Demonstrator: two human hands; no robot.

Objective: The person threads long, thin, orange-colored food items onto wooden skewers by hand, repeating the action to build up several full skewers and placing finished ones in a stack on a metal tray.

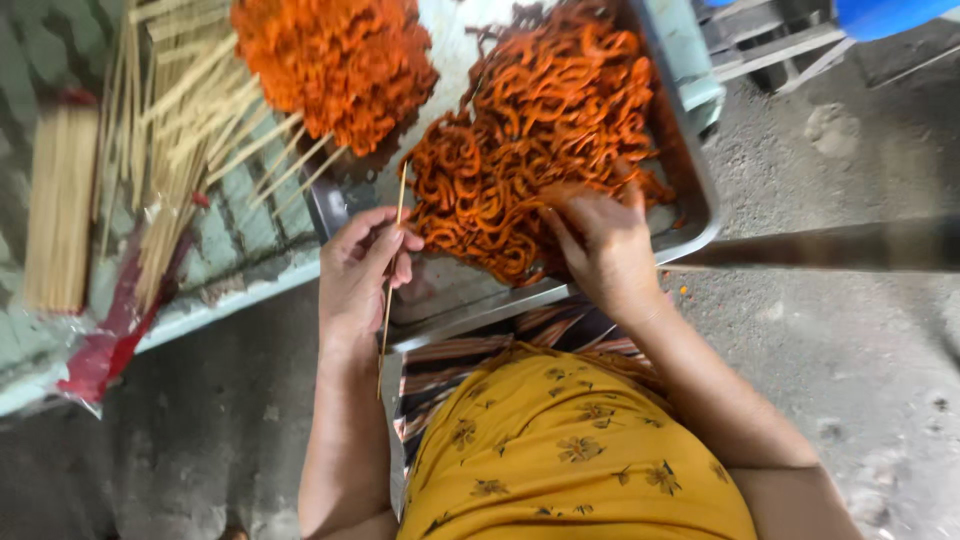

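Observation:
My left hand (362, 262) pinches a thin bamboo skewer (391, 268) that runs from near the tray's edge down past my wrist. My right hand (600, 245) reaches into a heap of orange-red marinated meat strips (530, 130) in a metal tray (700, 200), its fingers curled on the strips. Whether the fingers actually hold a strip is hard to tell. A pile of finished orange skewers (335, 62) lies at the tray's far left, sticks pointing out.
Loose bamboo skewers (185, 100) and a bundled pack (60, 200) lie on the pale green surface at left, beside a red plastic wrapper (115, 330). Grey concrete floor lies right and below. A blue container (885, 15) stands at top right.

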